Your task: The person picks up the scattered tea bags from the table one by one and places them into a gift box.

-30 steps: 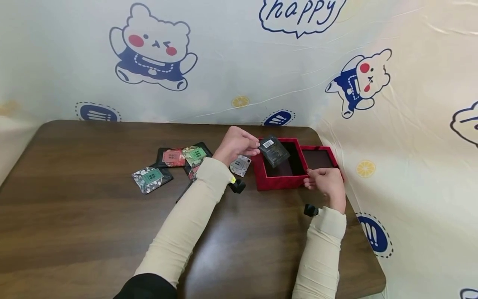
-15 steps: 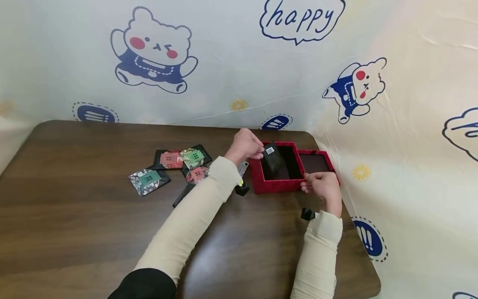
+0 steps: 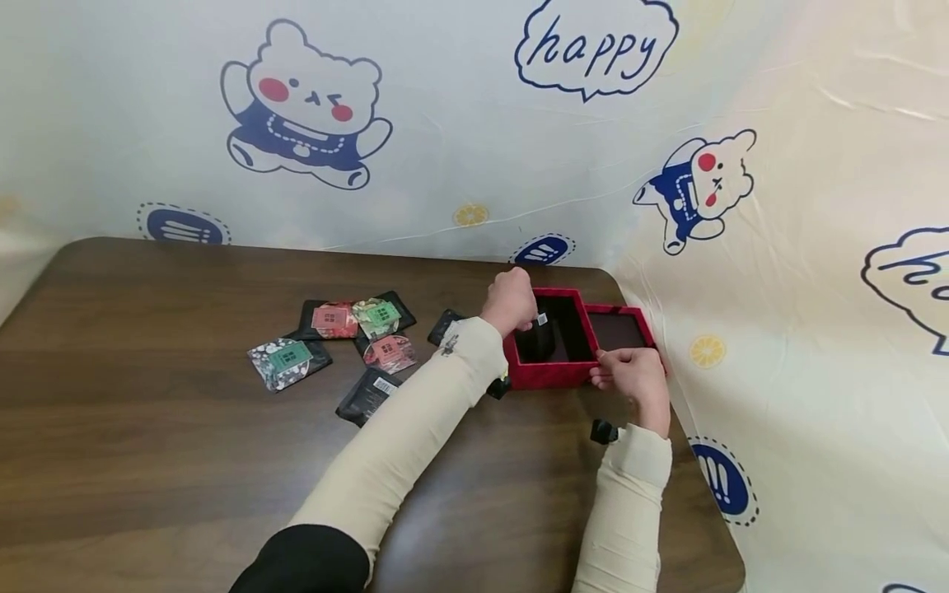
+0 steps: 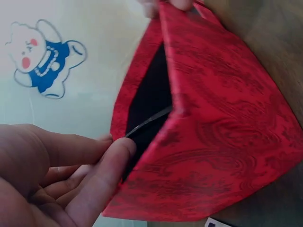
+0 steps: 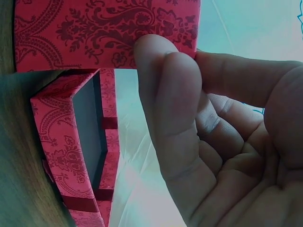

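Note:
My left hand (image 3: 511,303) pinches a flat black packet (image 3: 541,339) by its edge, between thumb and fingers. The packet hangs inside the red box (image 3: 549,379), and its small white barcode label shows near the top. Close up in the left wrist view, only a thin edge of the packet (image 4: 147,121) shows against the dark interior. At the box's front right corner, my right hand (image 3: 633,375) holds the wall, thumb on one side and fingertips on the patterned red outside (image 5: 102,33).
A second, shallower red box (image 3: 647,328) with ribbon bands stands right of the first. Leftward lie several packets, among them a teal-labelled one (image 3: 287,359), a green-labelled one (image 3: 380,316) and a black one with a barcode (image 3: 363,397). Another dark packet (image 3: 443,324) is partly hidden by the left sleeve.
My left hand has moved right and lowered the black packet from above the box down into it. The right hand has kept its hold on the box corner.

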A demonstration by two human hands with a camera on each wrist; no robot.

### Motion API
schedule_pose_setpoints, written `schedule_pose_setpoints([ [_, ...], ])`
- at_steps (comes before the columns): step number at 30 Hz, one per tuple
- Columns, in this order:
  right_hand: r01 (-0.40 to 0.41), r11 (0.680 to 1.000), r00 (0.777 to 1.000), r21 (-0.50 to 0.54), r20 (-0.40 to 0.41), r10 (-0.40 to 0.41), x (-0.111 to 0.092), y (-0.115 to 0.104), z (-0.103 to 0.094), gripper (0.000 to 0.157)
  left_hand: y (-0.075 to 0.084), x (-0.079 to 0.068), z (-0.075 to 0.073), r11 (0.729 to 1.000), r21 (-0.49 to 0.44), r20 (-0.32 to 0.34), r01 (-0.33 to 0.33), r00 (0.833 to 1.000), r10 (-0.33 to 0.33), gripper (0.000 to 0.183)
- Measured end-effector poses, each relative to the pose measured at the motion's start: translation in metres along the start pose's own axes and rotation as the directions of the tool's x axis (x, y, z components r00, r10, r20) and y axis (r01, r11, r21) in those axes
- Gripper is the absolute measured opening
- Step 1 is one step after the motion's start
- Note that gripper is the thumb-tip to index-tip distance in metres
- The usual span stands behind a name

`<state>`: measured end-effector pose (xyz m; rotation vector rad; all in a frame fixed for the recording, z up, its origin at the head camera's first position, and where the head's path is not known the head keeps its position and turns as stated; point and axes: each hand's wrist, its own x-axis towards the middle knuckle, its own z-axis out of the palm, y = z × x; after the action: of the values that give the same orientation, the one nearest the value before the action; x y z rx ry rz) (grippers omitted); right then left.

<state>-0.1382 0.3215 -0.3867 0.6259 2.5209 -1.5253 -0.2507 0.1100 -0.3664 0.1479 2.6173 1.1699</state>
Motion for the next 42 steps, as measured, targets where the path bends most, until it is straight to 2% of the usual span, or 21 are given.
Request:
schedule_pose_setpoints([
  [3,0.005,1.0,1.0,0.002,-0.004,-0.005,0.0,0.002,0.0,0.027,0.0,-0.001,0.005,0.998,0.059,-0.006,-0.023,1.0,0.023,0.01],
  [9,-0.012,1.0,1.0,-0.014,-0.019,0.011,0.001,0.001,0.0,0.028,0.001,-0.003,0.006,0.978,0.179,-0.032,-0.106,0.993,0.113,0.002],
  [17,-0.02,1.0,1.0,-0.016,-0.008,0.02,0.002,0.0,0.003,0.028,-0.003,-0.002,0.011,0.97,0.219,-0.044,-0.108,0.992,0.12,0.005],
  [25,-0.03,0.999,0.999,-0.032,-0.02,0.029,0.0,-0.001,0.001,0.03,0.001,-0.004,0.0,0.975,0.185,-0.022,-0.123,0.991,0.129,0.001],
  [30,-0.016,0.999,1.0,-0.041,-0.003,0.016,0.001,-0.001,0.001,0.03,0.0,-0.008,-0.012,0.99,0.099,-0.025,-0.105,0.994,0.107,0.014],
  [35,-0.017,0.999,1.0,-0.029,0.001,0.017,0.002,-0.002,0.002,0.029,-0.007,-0.009,-0.033,0.993,0.047,0.026,-0.106,0.994,0.105,0.007],
  [40,0.003,0.999,1.0,-0.042,-0.004,-0.004,0.001,-0.002,0.001,0.03,-0.016,-0.01,-0.053,0.996,-0.043,0.069,-0.081,0.994,0.083,0.011],
  [42,0.009,0.999,1.0,-0.048,-0.005,-0.01,0.002,-0.001,0.0,0.03,-0.019,-0.011,-0.059,0.995,-0.047,0.076,-0.083,0.993,0.086,0.012],
])
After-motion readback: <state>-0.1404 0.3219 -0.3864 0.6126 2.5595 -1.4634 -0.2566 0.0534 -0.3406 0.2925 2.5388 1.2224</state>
